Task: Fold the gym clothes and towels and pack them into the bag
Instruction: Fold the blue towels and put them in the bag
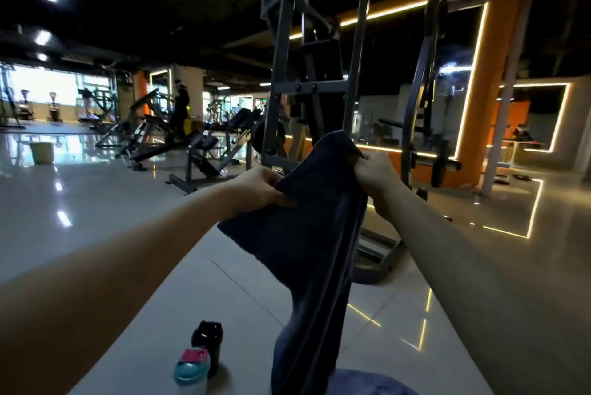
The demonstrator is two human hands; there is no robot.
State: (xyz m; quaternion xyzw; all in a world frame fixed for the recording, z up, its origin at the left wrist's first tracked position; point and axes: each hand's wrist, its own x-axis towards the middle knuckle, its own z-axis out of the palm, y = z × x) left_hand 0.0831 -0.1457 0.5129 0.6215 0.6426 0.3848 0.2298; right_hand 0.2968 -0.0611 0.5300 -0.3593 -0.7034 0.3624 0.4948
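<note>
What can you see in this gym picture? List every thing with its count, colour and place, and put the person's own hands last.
navy garment: one, dark blue, centre, held up and hanging down
black bottle: one, black, on the floor, bottom centre
teal-lidded bottle: one, teal lid with pink cap, just in front of the black bottle
blue fabric: one, pale blue, bottom edge; cannot tell what it is
machine frame: one, grey, straight ahead behind the garment
benches: several, dark, middle left
bucket: one, pale green, floor, far left
pillar: one, orange with light strips, right
distant person: one, dark clothing, among the benches
left hand: one, grips the garment's left edge
right hand: one, pinches its upper right edge
</note>
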